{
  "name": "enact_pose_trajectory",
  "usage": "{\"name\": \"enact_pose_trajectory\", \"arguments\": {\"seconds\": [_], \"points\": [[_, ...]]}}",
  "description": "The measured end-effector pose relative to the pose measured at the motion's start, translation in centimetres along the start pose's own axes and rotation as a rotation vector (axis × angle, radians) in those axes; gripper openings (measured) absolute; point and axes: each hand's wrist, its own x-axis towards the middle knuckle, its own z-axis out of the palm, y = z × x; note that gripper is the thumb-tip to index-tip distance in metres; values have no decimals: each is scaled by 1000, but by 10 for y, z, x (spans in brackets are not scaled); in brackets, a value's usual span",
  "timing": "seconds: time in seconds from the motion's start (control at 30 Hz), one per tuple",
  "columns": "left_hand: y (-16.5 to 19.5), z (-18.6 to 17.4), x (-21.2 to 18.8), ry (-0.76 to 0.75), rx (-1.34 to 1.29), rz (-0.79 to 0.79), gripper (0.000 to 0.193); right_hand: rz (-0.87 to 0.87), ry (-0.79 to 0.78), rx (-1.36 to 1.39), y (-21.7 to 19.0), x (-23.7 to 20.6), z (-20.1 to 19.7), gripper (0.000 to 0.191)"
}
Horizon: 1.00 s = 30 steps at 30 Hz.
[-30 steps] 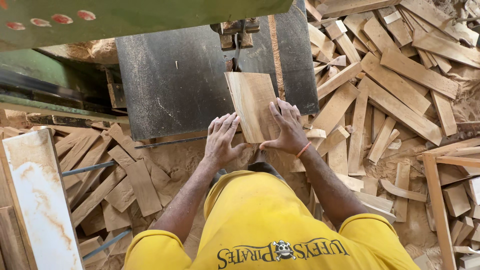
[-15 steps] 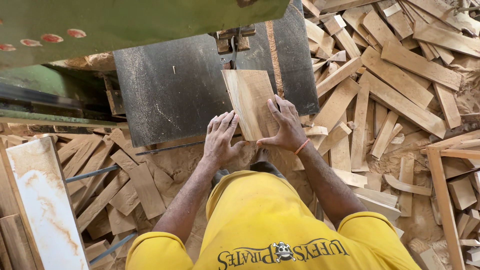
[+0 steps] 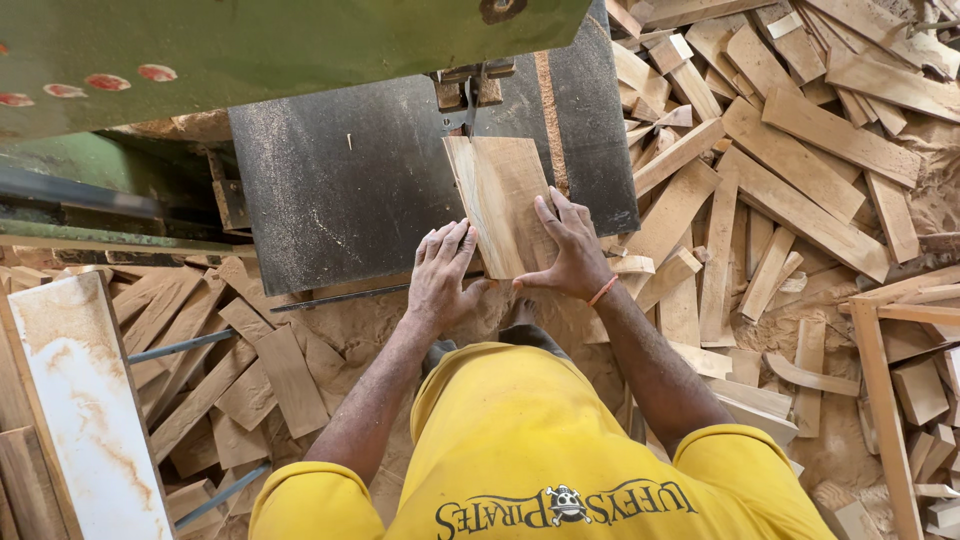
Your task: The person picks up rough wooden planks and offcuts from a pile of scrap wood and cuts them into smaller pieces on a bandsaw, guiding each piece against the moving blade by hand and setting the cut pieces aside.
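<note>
Sawdust and offcuts (image 3: pixel 790 190) crowd the floor right of the dark counter (image 3: pixel 340 190). On its near edge lies a wooden board (image 3: pixel 500 200), far end at the blade guide (image 3: pixel 468 92). Left hand (image 3: pixel 440 275) and right hand (image 3: pixel 570 250) press it, fingers spread flat.

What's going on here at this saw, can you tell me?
A person in a yellow shirt stands at a band saw, both hands on a flat wooden board lying on the dark metal saw table. The left hand rests at the board's near left edge, and the right hand presses flat on its right side. The board's far end sits at the blade guide. Cut wood offcuts and sawdust cover the floor on both sides.
</note>
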Motion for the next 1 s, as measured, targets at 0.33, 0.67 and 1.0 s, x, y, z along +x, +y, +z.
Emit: {"name": "enact_pose_trajectory", "arguments": {"seconds": [0.33, 0.67, 1.0], "points": [[-1, 3, 8, 44, -10, 6, 94, 8, -14, 26, 1, 12, -7, 138], [6, 2, 15, 77, -6, -6, 93, 4, -30, 50, 7, 22, -12, 135], [6, 7, 21, 97, 26, -15, 91, 136, 55, 73, -8, 2, 8, 105]]}}
